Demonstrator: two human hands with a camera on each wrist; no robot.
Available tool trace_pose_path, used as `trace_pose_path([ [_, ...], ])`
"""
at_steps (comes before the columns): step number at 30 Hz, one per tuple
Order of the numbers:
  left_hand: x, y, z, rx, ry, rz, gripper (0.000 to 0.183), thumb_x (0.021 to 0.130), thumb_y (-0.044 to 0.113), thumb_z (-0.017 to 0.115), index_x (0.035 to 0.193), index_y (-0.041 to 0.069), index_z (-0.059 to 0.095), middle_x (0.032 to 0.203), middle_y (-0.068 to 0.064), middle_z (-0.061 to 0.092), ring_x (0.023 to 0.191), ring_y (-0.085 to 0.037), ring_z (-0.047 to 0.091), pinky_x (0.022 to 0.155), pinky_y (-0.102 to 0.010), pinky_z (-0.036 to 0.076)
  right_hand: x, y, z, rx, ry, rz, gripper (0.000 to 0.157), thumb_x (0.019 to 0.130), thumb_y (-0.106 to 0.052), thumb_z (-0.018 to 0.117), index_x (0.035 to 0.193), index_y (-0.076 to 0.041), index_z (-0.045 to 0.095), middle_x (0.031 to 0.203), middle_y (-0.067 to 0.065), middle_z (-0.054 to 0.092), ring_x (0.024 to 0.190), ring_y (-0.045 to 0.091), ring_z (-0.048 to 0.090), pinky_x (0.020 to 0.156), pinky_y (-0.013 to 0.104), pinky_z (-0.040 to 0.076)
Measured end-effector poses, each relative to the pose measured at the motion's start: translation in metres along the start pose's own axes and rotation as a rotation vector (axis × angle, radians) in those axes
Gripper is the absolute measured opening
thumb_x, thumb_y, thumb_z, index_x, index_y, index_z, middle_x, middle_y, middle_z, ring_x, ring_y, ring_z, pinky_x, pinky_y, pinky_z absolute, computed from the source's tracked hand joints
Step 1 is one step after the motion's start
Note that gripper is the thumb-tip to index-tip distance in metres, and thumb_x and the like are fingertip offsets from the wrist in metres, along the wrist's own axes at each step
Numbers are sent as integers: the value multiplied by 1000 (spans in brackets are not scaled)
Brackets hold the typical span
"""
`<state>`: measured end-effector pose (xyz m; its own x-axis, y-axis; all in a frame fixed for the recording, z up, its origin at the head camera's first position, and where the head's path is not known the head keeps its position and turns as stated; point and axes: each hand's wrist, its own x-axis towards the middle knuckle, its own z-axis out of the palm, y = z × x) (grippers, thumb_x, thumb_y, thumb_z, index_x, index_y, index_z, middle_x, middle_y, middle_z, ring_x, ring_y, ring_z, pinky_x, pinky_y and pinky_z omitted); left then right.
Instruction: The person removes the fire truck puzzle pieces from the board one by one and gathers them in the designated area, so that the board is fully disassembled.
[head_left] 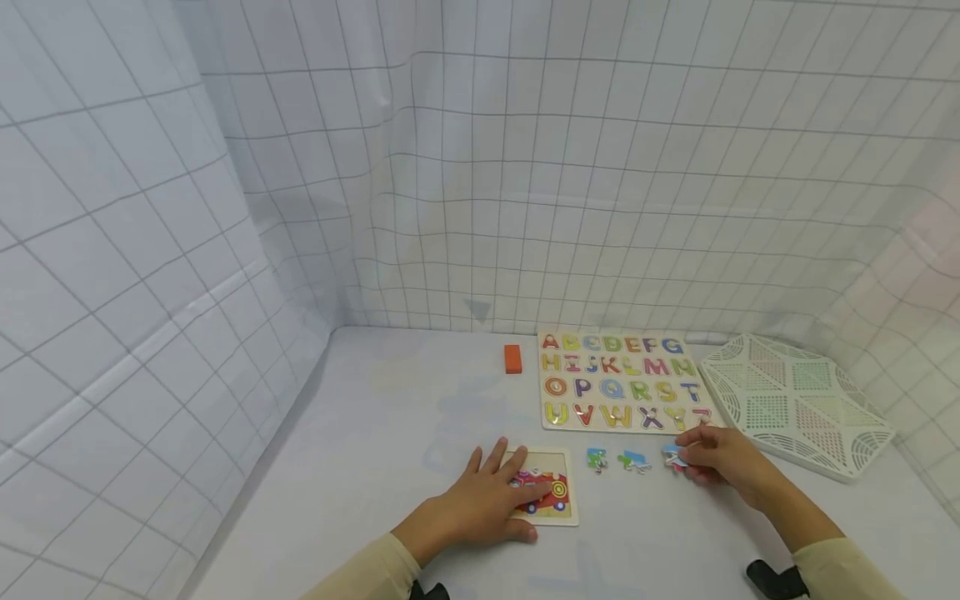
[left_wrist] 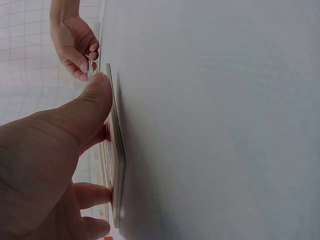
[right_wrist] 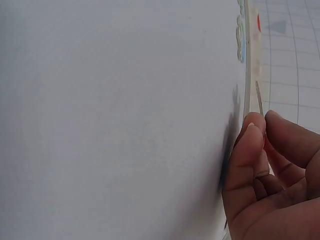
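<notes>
My left hand (head_left: 483, 505) lies spread over a small wooden puzzle board (head_left: 567, 518) with a red vehicle picture, its fingers resting on the board and hiding the left part. Well off to the right, my right hand (head_left: 725, 461) pinches a blue, white and red puzzle piece (head_left: 672, 455) between thumb and fingers. In the right wrist view only the thin edge of that puzzle piece (right_wrist: 259, 96) stands out past the fingertips. Two more puzzle pieces, a blue and green one (head_left: 597, 459) and a similar one (head_left: 636, 462), lie between the hands.
Behind the pieces lies a wooden alphabet board (head_left: 615, 431) with colourful letters. An orange block (head_left: 513, 359) sits to its left. At the far right is a white perforated plastic lattice (head_left: 795, 400). Grid-patterned white curtains (head_left: 600, 192) enclose the white table (head_left: 375, 433).
</notes>
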<state>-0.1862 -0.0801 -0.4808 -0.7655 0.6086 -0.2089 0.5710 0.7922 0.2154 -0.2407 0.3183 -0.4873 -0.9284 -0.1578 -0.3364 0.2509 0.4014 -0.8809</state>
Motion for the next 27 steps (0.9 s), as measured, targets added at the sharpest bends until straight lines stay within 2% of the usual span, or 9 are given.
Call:
trace_pose_path([
  [6,-1,0,0,-2,1,-7,67,90,67,62,151,51,41,168,-9,27,156,-42,12,118,-68,19,0,4,1,-14,-28,-25,37,98,-13,68,125,9,59,89,6,68,76,15,65,67,27,58],
  [11,0,-1,2,-4,11,4,67,90,67,61,152,51,41,168,-9,26,156,-42,12,118,-68,19,-1,-2,3,-101,-3,-51,33,97,-12,68,122,8,63,86,6,66,74,16,64,64,28,57],
  [20,-1,-4,2,-35,5,31,69,90,66,62,153,51,39,168,-10,25,156,-41,11,119,-67,17,-3,-1,6,-211,69,-38,31,97,-14,67,121,5,64,81,7,63,74,20,60,63,31,54],
  [27,-3,-9,3,-50,19,13,70,90,66,62,154,52,35,168,-8,25,157,-40,9,120,-66,15,-3,-8,6,-228,90,-66,28,99,-20,66,116,2,67,91,6,63,78,19,58,63,28,50],
])
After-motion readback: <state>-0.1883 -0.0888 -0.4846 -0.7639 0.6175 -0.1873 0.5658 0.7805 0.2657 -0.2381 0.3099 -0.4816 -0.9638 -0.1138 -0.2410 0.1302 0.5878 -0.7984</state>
